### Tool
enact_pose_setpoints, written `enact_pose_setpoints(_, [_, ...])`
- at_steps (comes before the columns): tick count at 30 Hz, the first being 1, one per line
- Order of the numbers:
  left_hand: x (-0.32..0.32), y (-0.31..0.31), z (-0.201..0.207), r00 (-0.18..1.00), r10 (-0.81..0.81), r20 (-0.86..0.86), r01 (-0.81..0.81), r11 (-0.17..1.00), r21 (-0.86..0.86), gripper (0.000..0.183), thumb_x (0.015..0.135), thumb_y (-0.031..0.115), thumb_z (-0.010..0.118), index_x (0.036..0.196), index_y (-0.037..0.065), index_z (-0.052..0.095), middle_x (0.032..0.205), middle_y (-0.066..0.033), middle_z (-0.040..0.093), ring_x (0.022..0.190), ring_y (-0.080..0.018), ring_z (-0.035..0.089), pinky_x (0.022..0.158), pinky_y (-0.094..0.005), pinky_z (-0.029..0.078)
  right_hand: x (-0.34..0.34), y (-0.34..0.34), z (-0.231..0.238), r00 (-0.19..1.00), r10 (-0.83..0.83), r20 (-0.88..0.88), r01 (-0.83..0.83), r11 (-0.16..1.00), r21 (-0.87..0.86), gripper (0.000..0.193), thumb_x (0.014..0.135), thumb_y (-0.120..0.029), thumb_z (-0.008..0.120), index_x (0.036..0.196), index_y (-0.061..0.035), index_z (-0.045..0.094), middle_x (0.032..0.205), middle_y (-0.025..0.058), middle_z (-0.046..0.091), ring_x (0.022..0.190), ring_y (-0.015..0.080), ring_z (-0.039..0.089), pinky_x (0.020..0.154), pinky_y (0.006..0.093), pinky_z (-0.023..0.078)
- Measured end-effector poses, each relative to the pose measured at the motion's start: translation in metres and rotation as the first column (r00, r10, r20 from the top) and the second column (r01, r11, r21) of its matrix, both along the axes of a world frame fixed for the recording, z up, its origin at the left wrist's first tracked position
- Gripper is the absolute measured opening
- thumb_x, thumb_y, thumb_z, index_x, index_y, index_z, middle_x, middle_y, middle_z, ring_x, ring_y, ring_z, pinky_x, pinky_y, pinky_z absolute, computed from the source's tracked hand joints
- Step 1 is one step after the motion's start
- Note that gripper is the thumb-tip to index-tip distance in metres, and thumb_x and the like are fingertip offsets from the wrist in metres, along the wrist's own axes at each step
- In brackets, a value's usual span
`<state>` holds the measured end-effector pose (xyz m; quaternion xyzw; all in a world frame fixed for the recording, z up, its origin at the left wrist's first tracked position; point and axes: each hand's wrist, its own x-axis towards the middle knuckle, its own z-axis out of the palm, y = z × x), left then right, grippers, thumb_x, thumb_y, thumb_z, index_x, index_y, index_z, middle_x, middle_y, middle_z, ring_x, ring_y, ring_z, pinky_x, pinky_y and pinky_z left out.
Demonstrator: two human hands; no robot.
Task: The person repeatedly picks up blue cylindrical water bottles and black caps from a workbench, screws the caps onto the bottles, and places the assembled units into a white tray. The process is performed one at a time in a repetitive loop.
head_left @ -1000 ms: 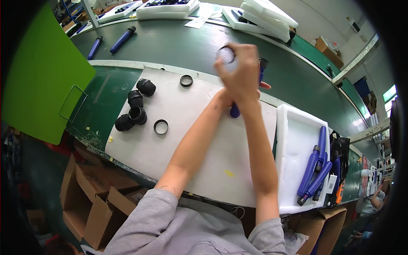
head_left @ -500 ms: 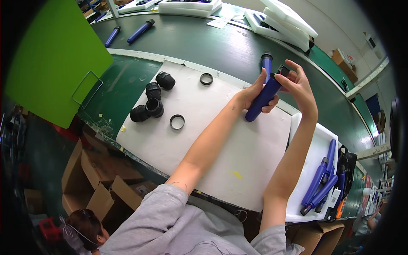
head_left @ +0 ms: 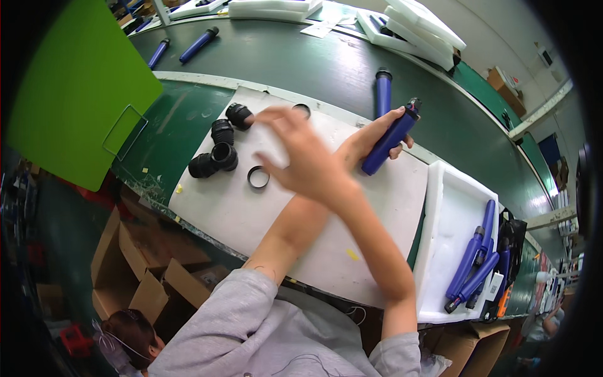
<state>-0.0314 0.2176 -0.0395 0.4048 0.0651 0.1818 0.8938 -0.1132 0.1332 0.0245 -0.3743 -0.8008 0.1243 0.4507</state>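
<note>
My left hand is wrapped round a blue tube, which tilts over the white work sheet. A black fitting with a small metallic part shows at the tube's upper end. My right hand, smeared by motion, crosses above my left forearm with its fingers apart and nothing seen in it. Nearest to its fingers are several black ribbed caps and a thin black ring on the sheet. Another black ring lies farther back, partly hidden by the hand.
One blue tube stands out just beyond the sheet; two more lie far left on the dark green belt. At right, a white foam tray holds several blue tubes. A green panel rises at left; cardboard boxes sit below.
My right hand has left the upper end of the blue tube and swung left across my left forearm toward the black caps and rings. My left hand still holds the tube.
</note>
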Motion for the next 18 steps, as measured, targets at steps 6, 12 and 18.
enact_pose_setpoints(6, [-0.005,0.005,0.001,1.0,-0.021,0.01,0.02,0.999,0.025,0.053,0.101,0.054,0.043,0.132,0.011,0.048,0.084,-0.0141,0.064,0.048,-0.0181,0.058,0.047,-0.0299,0.051,-0.065,-0.002,-0.056,0.909,-0.154,0.388,0.117,0.986,0.116,0.05,0.078,-0.019,0.077,0.122,-0.005,0.056,0.137,0.0223,0.048,0.127,0.0421,0.048,0.101,0.0491,0.042])
enact_pose_setpoints(12, [-0.002,0.011,-0.008,1.0,-0.008,0.008,0.008,1.0,-0.003,0.059,0.101,0.057,0.04,0.131,0.008,0.053,0.082,-0.0118,0.063,0.054,-0.0162,0.059,0.052,-0.0294,0.052,-0.033,0.009,-0.026,0.964,0.013,0.267,0.098,0.913,-0.396,0.038,0.077,-0.022,0.078,0.102,0.0005,0.06,0.105,0.0214,0.061,0.088,0.0319,0.062,0.077,0.0429,0.05])
enact_pose_setpoints(18, [-0.002,-0.001,0.003,0.999,0.034,-0.007,-0.034,0.999,0.003,0.052,0.101,0.047,0.051,0.129,0.004,0.056,0.079,-0.0073,0.06,0.054,-0.0148,0.056,0.049,-0.0262,0.045,0.002,0.024,-0.026,0.952,-0.186,-0.241,0.162,0.98,-0.118,0.048,0.078,-0.017,0.075,0.119,0.0005,0.057,0.097,0.0147,0.057,0.079,0.023,0.06,0.072,0.0344,0.052])
